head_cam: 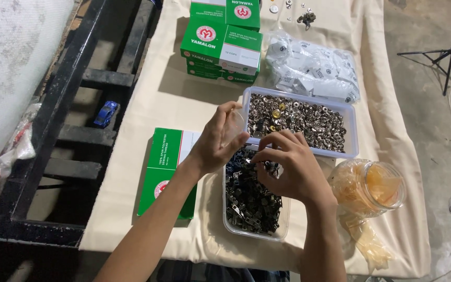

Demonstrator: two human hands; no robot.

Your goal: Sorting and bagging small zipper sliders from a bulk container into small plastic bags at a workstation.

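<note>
Both hands work over the near tray of dark metal clips (pixel 251 201) — left hand (pixel 217 141) and right hand (pixel 288 169) each with grip pinched together on one small piece (pixel 259 161) — advise keeping it low over that tray.

Head view, steeply down, close

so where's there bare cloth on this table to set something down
The widest bare cloth lies left of centre, between the stacked green boxes and the flat green box. A narrow strip runs along the near edge, below the tub of dark clips. It is crowded mid-table: both hands, the tray of metal snaps, the bag of white packets and the tipped jar.
</note>
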